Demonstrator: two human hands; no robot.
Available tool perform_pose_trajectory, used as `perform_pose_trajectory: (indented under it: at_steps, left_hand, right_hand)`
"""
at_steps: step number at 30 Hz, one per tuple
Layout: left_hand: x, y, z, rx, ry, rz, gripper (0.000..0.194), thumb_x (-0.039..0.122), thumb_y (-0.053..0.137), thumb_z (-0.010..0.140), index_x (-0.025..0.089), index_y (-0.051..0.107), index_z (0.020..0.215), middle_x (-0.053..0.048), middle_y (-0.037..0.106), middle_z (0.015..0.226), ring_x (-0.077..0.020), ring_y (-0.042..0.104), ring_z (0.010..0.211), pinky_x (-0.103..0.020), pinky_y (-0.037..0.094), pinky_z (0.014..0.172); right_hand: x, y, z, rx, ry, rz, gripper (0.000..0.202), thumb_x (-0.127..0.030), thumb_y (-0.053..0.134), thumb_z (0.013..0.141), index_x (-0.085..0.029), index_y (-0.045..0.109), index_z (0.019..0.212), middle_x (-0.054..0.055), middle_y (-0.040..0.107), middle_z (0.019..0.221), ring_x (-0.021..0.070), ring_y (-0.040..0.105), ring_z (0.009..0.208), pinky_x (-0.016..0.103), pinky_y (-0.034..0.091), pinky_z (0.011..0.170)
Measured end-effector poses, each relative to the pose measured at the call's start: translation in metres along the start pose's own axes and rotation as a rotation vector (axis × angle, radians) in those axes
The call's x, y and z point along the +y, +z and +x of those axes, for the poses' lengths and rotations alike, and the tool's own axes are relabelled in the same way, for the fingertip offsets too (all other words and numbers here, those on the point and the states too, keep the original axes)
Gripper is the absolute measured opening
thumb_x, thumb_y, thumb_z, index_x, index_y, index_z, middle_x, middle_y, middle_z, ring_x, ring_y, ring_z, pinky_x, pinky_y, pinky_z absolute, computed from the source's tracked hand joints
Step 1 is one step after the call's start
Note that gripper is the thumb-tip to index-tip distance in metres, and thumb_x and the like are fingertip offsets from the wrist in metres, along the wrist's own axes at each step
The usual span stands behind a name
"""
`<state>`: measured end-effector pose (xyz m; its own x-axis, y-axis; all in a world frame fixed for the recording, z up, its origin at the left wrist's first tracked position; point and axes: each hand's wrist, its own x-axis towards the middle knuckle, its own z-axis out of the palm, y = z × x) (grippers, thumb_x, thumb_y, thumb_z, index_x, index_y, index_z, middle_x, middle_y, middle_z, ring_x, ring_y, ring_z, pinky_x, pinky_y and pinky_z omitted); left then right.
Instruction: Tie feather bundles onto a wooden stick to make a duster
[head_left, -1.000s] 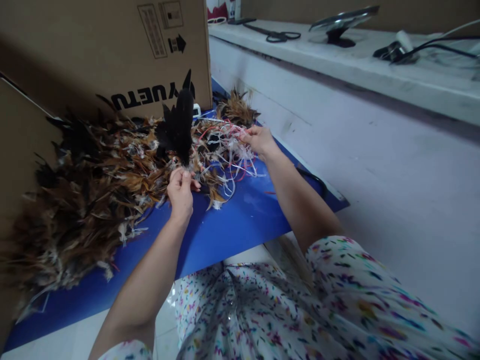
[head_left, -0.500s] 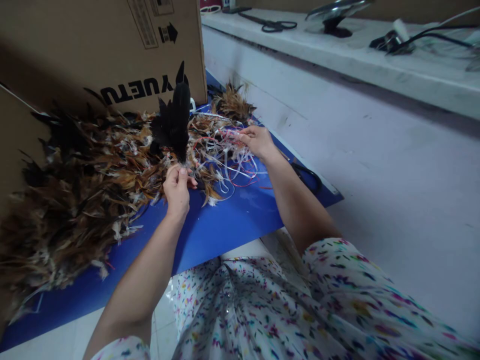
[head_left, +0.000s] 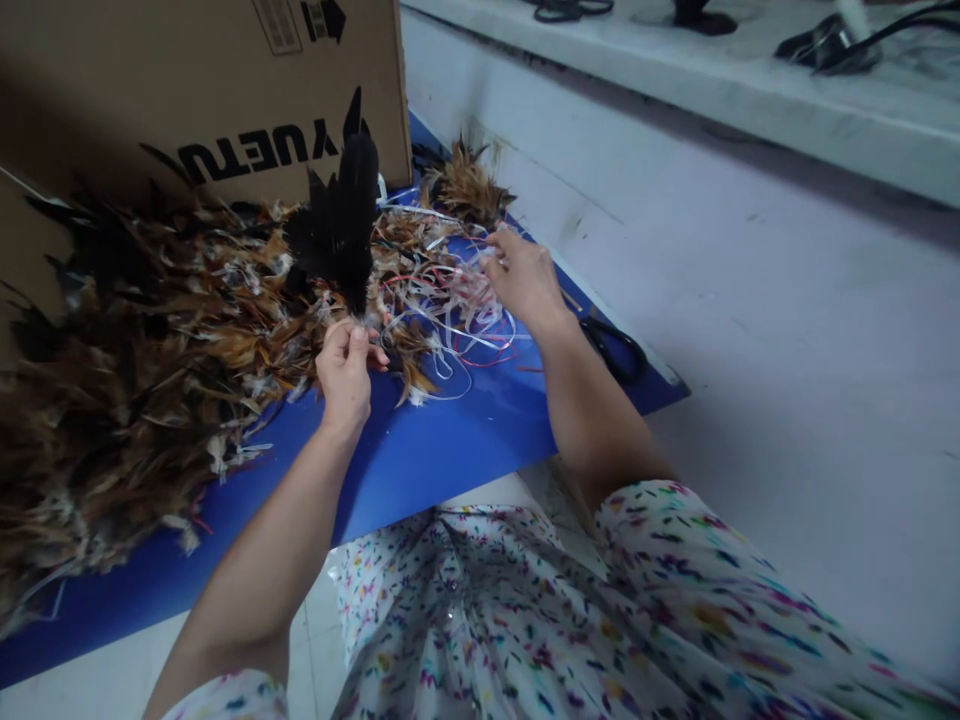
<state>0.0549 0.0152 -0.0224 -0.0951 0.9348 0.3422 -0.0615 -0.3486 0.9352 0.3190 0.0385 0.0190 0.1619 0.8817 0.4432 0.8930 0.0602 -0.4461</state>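
One broad black feather bunch (head_left: 341, 225) pinched in left hand (head_left: 345, 375) | right hand (head_left: 526, 280) loosely spread beside thin, curled strands (head_left: 474, 302)

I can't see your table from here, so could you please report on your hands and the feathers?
Left hand pinching black feathers by the base. Right hand loosely open at tangled ribbons. Brown feather pile crowding left hand.

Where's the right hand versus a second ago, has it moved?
Yes, slightly: the right hand has shifted rightward, farther from the lower right corner of the cardboard box.
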Motion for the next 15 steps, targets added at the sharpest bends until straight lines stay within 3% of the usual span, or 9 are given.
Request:
perform_pose_trajectory:
  at_steps: [3,7,11,13,15]
  left_hand:
    - [0.002,0.001,-0.001,-0.011,-0.03,-0.032,0.044,0.06,0.07,0.082,0.018,0.058,0.078,0.0,0.06,0.079,-0.0047,0.053,0.046,-0.018,0.049,0.043]
    - [0.004,0.002,-0.002,-0.013,-0.037,-0.045,0.046,0.061,0.072,0.079,0.018,0.058,0.077,0.002,0.059,0.075,-0.0046,0.052,0.045,-0.018,0.049,0.042]
    - [0.006,0.003,-0.002,-0.008,-0.049,-0.053,0.047,0.062,0.073,0.078,0.018,0.059,0.077,0.002,0.059,0.074,-0.0049,0.052,0.045,-0.018,0.048,0.042]
    - [0.006,0.002,-0.002,-0.01,-0.051,-0.044,0.047,0.062,0.072,0.078,0.018,0.058,0.078,0.001,0.06,0.075,-0.0052,0.053,0.045,-0.019,0.049,0.042]
    - [0.005,0.002,-0.002,-0.013,-0.052,-0.039,0.047,0.062,0.072,0.079,0.018,0.058,0.078,0.001,0.061,0.076,-0.0056,0.054,0.046,-0.019,0.049,0.042]
  right_hand:
    - [-0.001,-0.006,0.0,0.022,-0.045,-0.002,0.03,-0.03,0.043,0.101,-0.024,0.069,0.113,0.01,0.074,0.111,0.0281,0.067,0.109,0.043,0.051,0.097]
    - [-0.011,-0.021,-0.004,0.023,-0.105,0.036,0.022,-0.026,0.052,0.096,-0.022,0.072,0.102,0.009,0.073,0.11,0.027,0.066,0.107,0.041,0.049,0.098]
    - [-0.026,-0.033,-0.013,-0.256,-0.203,0.162,0.017,-0.018,0.059,0.086,-0.02,0.076,0.089,0.004,0.075,0.089,0.021,0.067,0.087,0.033,0.049,0.084]
    - [-0.032,-0.033,-0.015,-0.399,-0.24,0.135,0.021,-0.011,0.059,0.081,-0.02,0.078,0.086,0.003,0.075,0.085,0.0201,0.067,0.084,0.032,0.047,0.081]
    - [-0.034,-0.028,-0.016,-0.449,-0.229,0.031,0.029,-0.005,0.057,0.078,-0.02,0.079,0.091,0.005,0.076,0.089,0.0214,0.068,0.088,0.032,0.046,0.082]
